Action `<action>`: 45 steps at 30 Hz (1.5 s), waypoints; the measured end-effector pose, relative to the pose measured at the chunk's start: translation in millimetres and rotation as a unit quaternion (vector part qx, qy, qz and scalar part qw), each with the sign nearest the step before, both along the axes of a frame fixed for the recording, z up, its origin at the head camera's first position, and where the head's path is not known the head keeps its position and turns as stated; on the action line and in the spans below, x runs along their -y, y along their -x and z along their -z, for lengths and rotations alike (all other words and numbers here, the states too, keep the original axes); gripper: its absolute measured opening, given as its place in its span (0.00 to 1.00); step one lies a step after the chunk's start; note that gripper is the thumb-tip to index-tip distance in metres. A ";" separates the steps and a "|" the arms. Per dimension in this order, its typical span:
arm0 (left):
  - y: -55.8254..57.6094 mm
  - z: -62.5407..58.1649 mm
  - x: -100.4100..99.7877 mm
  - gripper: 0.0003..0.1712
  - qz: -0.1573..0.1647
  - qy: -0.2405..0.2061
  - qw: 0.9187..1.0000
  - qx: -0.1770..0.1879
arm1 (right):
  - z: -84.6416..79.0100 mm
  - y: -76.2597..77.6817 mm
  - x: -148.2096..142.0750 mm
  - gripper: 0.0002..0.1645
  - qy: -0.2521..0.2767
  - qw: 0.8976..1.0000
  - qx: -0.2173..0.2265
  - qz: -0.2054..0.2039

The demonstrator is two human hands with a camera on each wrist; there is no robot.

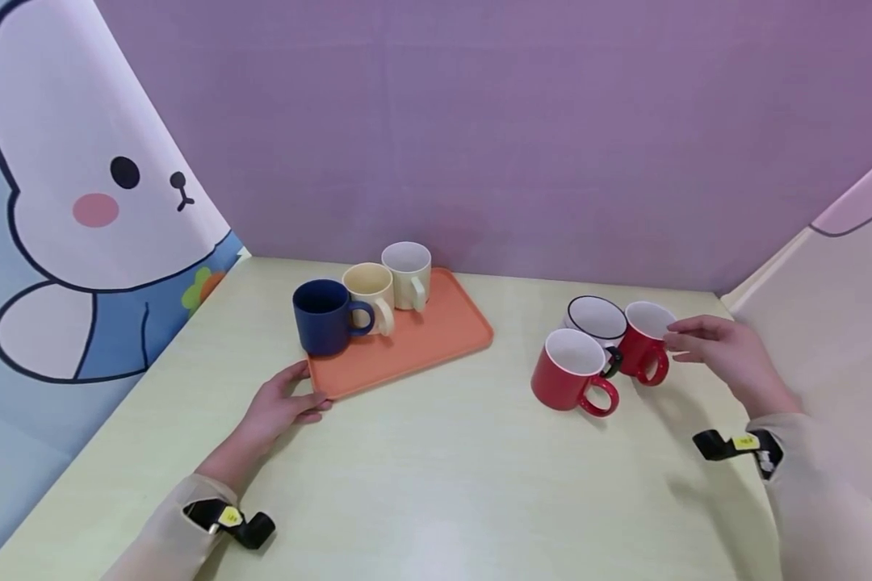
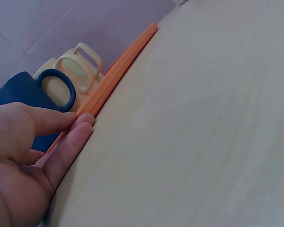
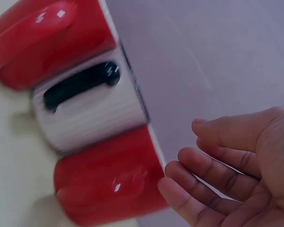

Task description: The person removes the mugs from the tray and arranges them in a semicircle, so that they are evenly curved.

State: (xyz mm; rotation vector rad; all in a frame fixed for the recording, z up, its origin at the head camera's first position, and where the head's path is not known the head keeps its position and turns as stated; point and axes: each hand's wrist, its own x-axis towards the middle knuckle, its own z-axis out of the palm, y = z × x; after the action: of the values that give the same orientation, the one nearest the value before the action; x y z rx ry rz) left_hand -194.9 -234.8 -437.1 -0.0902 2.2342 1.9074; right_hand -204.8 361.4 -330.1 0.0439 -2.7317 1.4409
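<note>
At its near left corner, the orange tray [image 1: 407, 355] is held by my left hand [image 1: 279, 407], thumb on top and fingers beneath the rim in the left wrist view. A dark blue mug [image 1: 321, 323], a cream mug [image 1: 366, 282] and an off-white mug [image 1: 407, 266] stand along the tray's left and back side. On the right, my right hand [image 1: 727, 351] is beside the rear red mug [image 1: 643, 339], its fingers loosely bent around nothing. Against that mug stand a white mug with a black rim [image 1: 596, 319] and a front red mug [image 1: 563, 375].
The pale table [image 1: 436, 476] stretches between the tray and the right-hand mugs. A purple backdrop [image 1: 480, 145] rises behind the table. Printed cloth panels [image 1: 102, 242] stand along the left side, and a pale panel [image 1: 836, 323] along the right.
</note>
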 end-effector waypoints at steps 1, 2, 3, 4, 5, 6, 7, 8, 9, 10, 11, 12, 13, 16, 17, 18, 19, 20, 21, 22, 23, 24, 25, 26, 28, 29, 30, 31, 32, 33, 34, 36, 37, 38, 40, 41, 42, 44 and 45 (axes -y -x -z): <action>0.0 -0.1 0.1 0.43 0.001 0.000 1.000 0.000 | -2.7 1.6 3.4 0.24 -0.010 1.000 0.005 0.006; 0.1 0.0 0.2 0.42 0.001 -0.001 1.000 -0.001 | -5.6 3.4 6.7 0.26 -0.023 1.000 0.010 0.011; 0.1 0.1 0.2 0.43 0.003 -0.001 1.000 -0.001 | -8.6 5.1 10.5 0.27 -0.033 0.999 0.016 0.016; 0.3 0.2 0.1 0.43 0.003 -0.001 1.000 -0.001 | -11.3 6.9 14.4 0.29 -0.038 0.999 0.021 0.019; 0.3 0.4 -0.1 0.43 0.003 -0.002 1.000 -0.001 | -14.0 8.8 18.6 0.29 -0.041 0.999 0.022 0.020; 0.4 0.4 -0.2 0.43 0.003 -0.002 1.000 0.000 | -16.3 10.9 22.8 0.29 -0.039 0.999 0.021 0.019; 0.5 0.3 -0.4 0.43 0.002 -0.002 1.000 0.001 | -18.1 13.0 27.0 0.29 -0.036 0.999 0.016 0.015; 0.6 0.3 -0.5 0.43 0.002 -0.001 1.000 0.001 | -19.8 15.0 31.5 0.29 -0.033 0.999 0.011 0.012; 0.8 0.3 -0.6 0.43 0.002 -0.001 1.000 0.002 | -21.3 16.7 36.1 0.28 -0.029 1.000 0.007 0.009; 0.9 0.2 -0.7 0.43 0.002 -0.001 1.000 0.002 | -22.6 18.4 40.8 0.27 -0.028 1.000 0.003 0.005; 1.0 0.2 -0.9 0.43 0.002 -0.001 1.000 0.002 | -23.9 20.1 45.6 0.27 -0.028 1.000 0.000 0.003; 1.0 0.3 -0.9 0.43 0.003 -0.002 1.000 0.002 | -24.9 22.0 50.4 0.27 -0.025 1.000 -0.002 0.001; 1.1 0.3 -0.9 0.43 0.003 -0.002 1.000 0.001 | -25.8 23.6 55.3 0.27 -0.021 1.000 -0.001 -0.002; 1.1 0.5 -0.8 0.43 0.005 0.000 1.000 0.001 | -28.4 27.6 70.4 0.28 -0.014 1.000 0.000 -0.016; 1.1 0.5 -0.7 0.43 0.006 0.000 1.000 0.000 | -28.9 28.7 75.3 0.28 -0.011 1.000 0.001 -0.022; 1.1 0.5 -0.5 0.42 0.006 0.000 1.000 0.000 | -29.5 29.8 80.3 0.28 -0.005 1.000 0.002 -0.029; 1.1 0.3 -0.3 0.42 0.006 0.000 1.000 0.000 | -30.2 30.6 85.5 0.28 0.001 0.999 0.003 -0.036; 1.1 0.0 -0.2 0.42 0.006 0.000 1.000 -0.001 | -31.1 31.2 90.5 0.27 0.007 0.999 0.006 -0.041; 1.1 -0.2 -0.1 0.42 0.006 -0.001 1.000 -0.001 | -31.7 31.8 95.5 0.27 0.013 0.999 0.008 -0.045; 1.1 -0.5 0.0 0.42 0.007 -0.002 1.000 -0.002 | -32.4 32.8 100.3 0.27 0.019 0.999 0.011 -0.048; 1.1 -0.7 0.1 0.43 0.007 -0.003 1.000 -0.002 | -33.0 34.0 105.1 0.26 0.025 0.998 0.014 -0.051; 1.0 -0.9 0.2 0.43 0.007 -0.004 1.000 -0.002 | -33.7 35.5 110.0 0.25 0.032 0.998 0.016 -0.051; 0.9 -1.1 0.2 0.43 0.008 -0.006 1.000 -0.001 | -34.3 37.1 114.7 0.24 0.035 0.998 0.016 -0.052; 0.8 -1.3 0.2 0.43 0.008 -0.007 1.000 -0.001 | -35.0 38.7 119.5 0.24 0.038 0.998 0.018 -0.054; 0.7 -1.5 0.3 0.43 0.008 -0.008 1.000 -0.001 | -36.2 42.9 129.3 0.23 0.051 0.997 0.017 -0.061; 0.5 -1.7 0.2 0.43 0.007 -0.009 1.000 0.000 | -36.5 45.2 134.5 0.22 0.059 0.996 0.015 -0.067; 0.3 -1.9 0.1 0.43 0.006 -0.009 1.000 0.001 | -36.5 47.4 139.4 0.21 0.063 0.995 0.014 -0.073; 0.0 -2.1 0.0 0.43 0.005 -0.009 1.000 0.001 | -36.4 49.4 144.2 0.21 0.067 0.994 0.015 -0.082; -0.3 -2.2 0.0 0.43 0.005 -0.009 1.000 0.002 | -35.7 51.4 149.4 0.20 0.076 0.993 0.016 -0.089; -0.8 -2.5 0.1 0.44 0.004 -0.008 1.000 0.003 | -34.5 53.7 154.2 0.19 0.085 0.992 0.018 -0.095; -1.3 -2.8 0.0 0.44 0.003 -0.007 1.000 0.005 | -32.9 56.1 159.0 0.19 0.089 0.991 0.019 -0.102; -2.4 -3.5 0.2 0.44 0.003 -0.005 1.000 0.008 | -29.3 60.3 168.7 0.17 0.097 0.989 0.023 -0.113; -2.6 -3.6 0.5 0.44 0.002 -0.005 1.000 0.009 | -27.5 62.5 174.2 0.17 0.106 0.987 0.024 -0.117; -2.8 -3.7 0.7 0.44 0.001 -0.004 1.000 0.010 | -25.8 64.6 179.8 0.16 0.114 0.986 0.025 -0.122; -2.9 -3.8 0.9 0.44 0.001 -0.003 1.000 0.010 | -23.4 67.8 190.9 0.15 0.120 0.984 0.026 -0.127; -2.9 -3.7 0.9 0.44 0.001 -0.003 1.000 0.011 | -22.4 68.9 196.6 0.15 0.124 0.983 0.028 -0.129; -2.7 -3.5 0.8 0.44 0.000 -0.003 1.000 0.011 | -21.3 70.0 202.0 0.15 0.124 0.983 0.032 -0.130; -2.1 -3.1 0.6 0.44 0.001 -0.004 1.000 0.012 | -19.0 72.4 212.3 0.15 0.115 0.983 0.037 -0.136; -1.8 -2.8 0.5 0.44 0.002 -0.004 1.000 0.012 | -17.8 73.5 217.0 0.15 0.109 0.984 0.039 -0.138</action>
State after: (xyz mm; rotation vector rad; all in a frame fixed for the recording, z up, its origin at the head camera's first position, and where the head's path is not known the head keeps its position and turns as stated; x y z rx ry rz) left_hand -193.1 -235.4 -434.3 -0.1071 2.2096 1.9035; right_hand -278.4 144.4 -312.2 0.3784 -2.6936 1.8409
